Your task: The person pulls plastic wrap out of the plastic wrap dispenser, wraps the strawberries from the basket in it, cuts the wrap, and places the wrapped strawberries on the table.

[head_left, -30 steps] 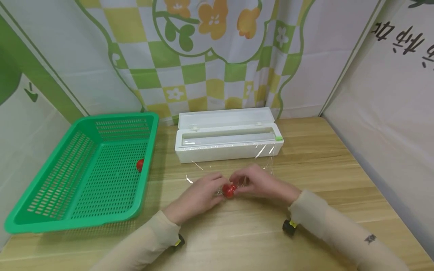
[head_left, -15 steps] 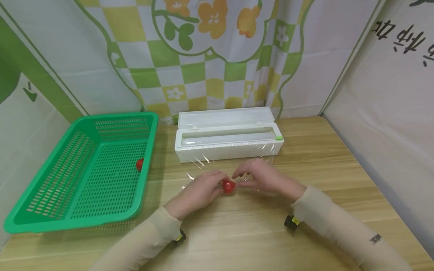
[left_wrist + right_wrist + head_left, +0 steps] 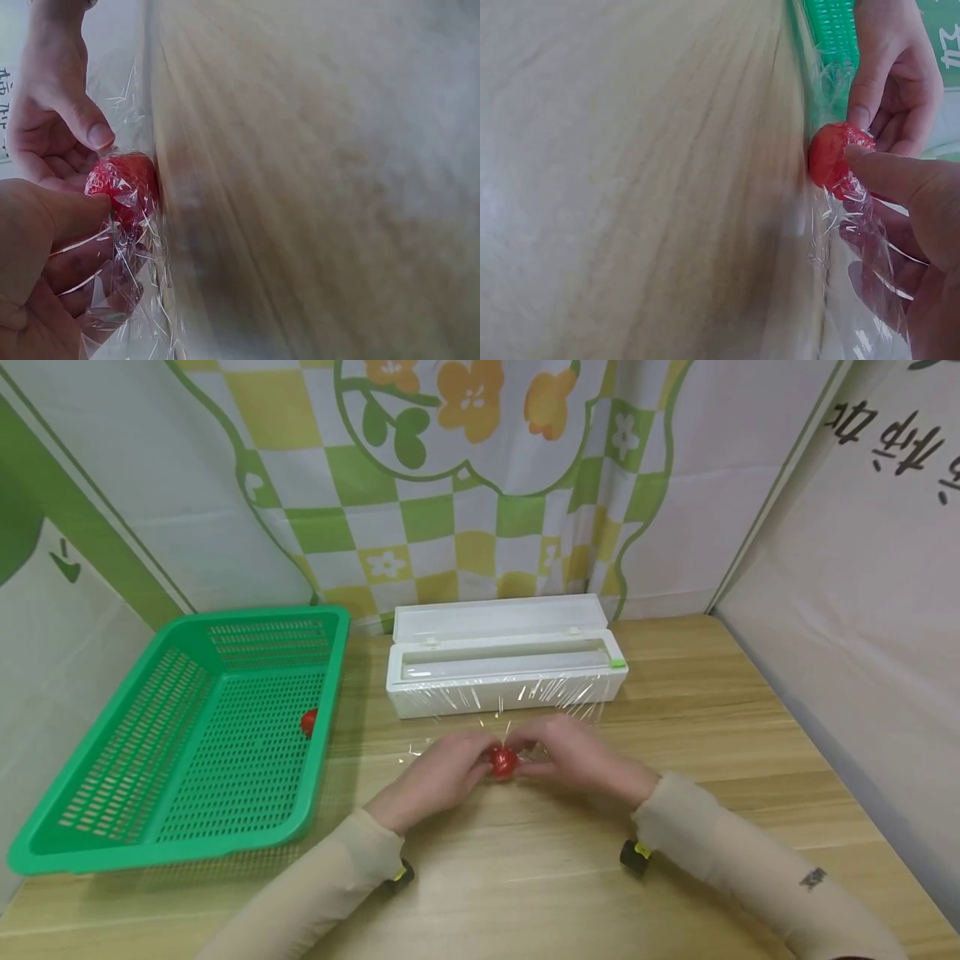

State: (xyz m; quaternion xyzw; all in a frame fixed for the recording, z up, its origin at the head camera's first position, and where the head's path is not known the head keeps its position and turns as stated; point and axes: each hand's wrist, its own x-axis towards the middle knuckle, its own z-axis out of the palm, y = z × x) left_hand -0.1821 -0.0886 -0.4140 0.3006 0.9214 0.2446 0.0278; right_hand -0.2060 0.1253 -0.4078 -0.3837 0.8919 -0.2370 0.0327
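Note:
In the head view a small red strawberry [image 3: 504, 762], wrapped in clear cling film, sits between both hands at the table's middle. My left hand [image 3: 444, 774] pinches it from the left, thumb on the wrapped fruit in the left wrist view. From the right, my right hand [image 3: 573, 760] pinches the strawberry [image 3: 831, 159] too, its thumb pressing the film-covered side. Crinkled cling film [image 3: 124, 262] passes over the fingers and stretches to the white film dispenser [image 3: 506, 693] behind, whose lid stands raised. Fingers partly cover the fruit.
A green plastic basket [image 3: 315, 793] stands on the left, with another red fruit [image 3: 309, 722] by its right wall. The wooden table [image 3: 540, 893] ends at a white side panel on the right. A checked curtain [image 3: 450, 518] hangs behind the dispenser.
Both hands and the strawberry have moved slightly away from the person, toward the dispenser. The film before the dispenser shows more gathered creases. The basket and dispenser have stayed in place.

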